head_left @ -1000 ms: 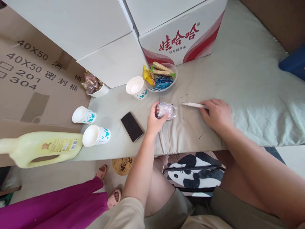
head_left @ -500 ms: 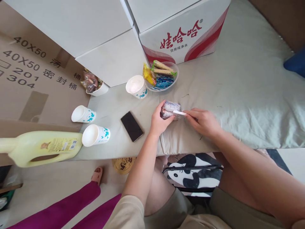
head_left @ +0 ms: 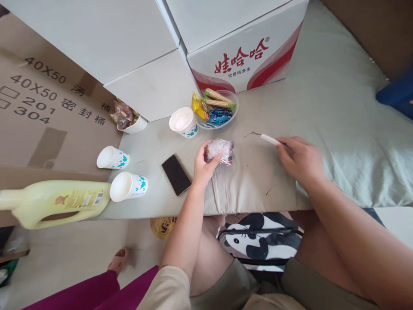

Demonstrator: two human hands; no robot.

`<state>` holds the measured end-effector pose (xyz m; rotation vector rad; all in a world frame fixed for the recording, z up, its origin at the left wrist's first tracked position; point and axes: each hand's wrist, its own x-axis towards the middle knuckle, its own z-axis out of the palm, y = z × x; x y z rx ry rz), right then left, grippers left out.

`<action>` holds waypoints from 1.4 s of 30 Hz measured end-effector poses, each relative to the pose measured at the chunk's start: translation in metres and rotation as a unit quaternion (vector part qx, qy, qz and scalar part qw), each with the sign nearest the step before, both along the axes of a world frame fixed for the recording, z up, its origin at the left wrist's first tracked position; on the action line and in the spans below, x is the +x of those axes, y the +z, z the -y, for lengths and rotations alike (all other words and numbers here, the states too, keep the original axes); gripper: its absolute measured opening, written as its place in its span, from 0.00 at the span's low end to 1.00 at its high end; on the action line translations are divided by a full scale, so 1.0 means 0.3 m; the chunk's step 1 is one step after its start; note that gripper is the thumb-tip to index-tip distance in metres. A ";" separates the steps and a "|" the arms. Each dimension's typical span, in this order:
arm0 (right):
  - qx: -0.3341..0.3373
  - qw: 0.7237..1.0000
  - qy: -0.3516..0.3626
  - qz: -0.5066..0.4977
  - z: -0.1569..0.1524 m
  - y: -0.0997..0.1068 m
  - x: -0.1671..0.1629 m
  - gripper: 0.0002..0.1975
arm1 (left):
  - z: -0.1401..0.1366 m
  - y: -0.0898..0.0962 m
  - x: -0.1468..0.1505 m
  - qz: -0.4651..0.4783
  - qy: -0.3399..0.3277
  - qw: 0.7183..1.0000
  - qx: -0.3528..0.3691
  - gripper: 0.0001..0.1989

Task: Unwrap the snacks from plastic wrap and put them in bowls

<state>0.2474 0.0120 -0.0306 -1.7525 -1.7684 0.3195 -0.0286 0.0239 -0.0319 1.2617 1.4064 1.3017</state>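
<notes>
My left hand grips a small block wrapped in clear plastic, with dark reddish-brown showing at its edges. The thumb lies across the wrap and the fingers go round the left side. Out to the right, my right hand pinches a slim white-handled tool. Its thin, dark metal tip points left and is apart from the block; the tip's exact shape is too small to tell. A phone lies screen up, left of my left hand.
Behind the block are a clear bowl of snacks and a paper cup. Two cups stand at left by a yellow jug. White boxes line the back. Another person's purple-clad leg is lower left.
My right hand has drawn the white tool away from the wrapped block, to the right. My left hand has shifted slightly left and turned the block. The other person's foot has moved.
</notes>
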 end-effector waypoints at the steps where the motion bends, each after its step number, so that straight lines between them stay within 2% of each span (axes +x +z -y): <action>1: -0.006 1.000 -0.008 0.007 -0.002 -0.002 0.006 0.17 | 0.005 0.007 0.007 -0.012 -0.014 1.000 -0.004 0.35; 4: -0.025 0.999 -0.010 0.037 0.001 -0.020 0.014 0.16 | 0.024 0.015 0.013 -0.026 -0.057 0.998 -0.019 0.32; 6: -0.015 0.998 -0.018 0.056 0.007 -0.033 0.013 0.15 | 0.031 0.010 0.000 -0.020 -0.050 0.998 -0.016 0.30; 9: 0.030 0.995 -0.050 0.075 0.013 -0.031 -0.003 0.15 | 0.029 0.003 -0.043 -0.007 0.032 0.999 -0.004 0.26; 12: 0.051 0.995 -0.046 0.078 0.013 -0.011 -0.037 0.16 | 0.030 0.006 -0.088 -0.012 0.099 0.995 0.002 0.24; 14: 0.055 0.996 -0.010 0.070 0.015 0.001 -0.067 0.15 | 0.038 0.012 -0.098 -0.029 0.094 0.995 0.002 0.28; 16: 0.064 0.995 0.053 0.047 0.019 0.005 -0.102 0.15 | 0.049 0.015 -0.084 -0.048 0.048 0.998 -0.011 0.32; 17: 0.072 0.993 0.092 0.032 0.022 0.004 -0.120 0.15 | 0.054 0.015 -0.069 -0.057 0.019 0.998 -0.019 0.31; 20: 0.091 0.972 0.216 -0.016 0.033 -0.006 -0.168 0.16 | 0.065 0.012 -0.010 -0.069 -0.046 0.996 -0.028 0.19; 23: 0.083 0.960 0.266 -0.028 0.041 -0.016 -0.191 0.19 | 0.067 0.016 0.039 -0.021 -0.067 0.997 -0.042 0.13; 28: 0.054 0.972 0.229 -0.014 0.037 -0.020 -0.170 0.21 | 0.058 0.049 0.060 0.142 -0.046 0.984 -0.102 0.11; 34: 0.054 0.967 0.225 -0.106 0.034 0.000 -0.139 0.12 | 0.043 0.077 0.046 0.169 0.004 0.973 -0.157 0.13; 36: 0.058 0.969 0.189 -0.149 0.029 0.004 -0.130 0.09 | 0.036 0.074 0.030 0.158 0.028 0.975 -0.153 0.13; 39: 0.041 0.974 0.091 -0.201 0.017 0.002 -0.109 0.09 | 0.021 0.063 -0.006 0.136 0.076 0.978 -0.139 0.09; 42: 0.025 0.959 0.014 -0.280 0.012 0.000 -0.086 0.12 | 0.008 0.050 -0.039 0.127 0.105 0.980 -0.113 0.08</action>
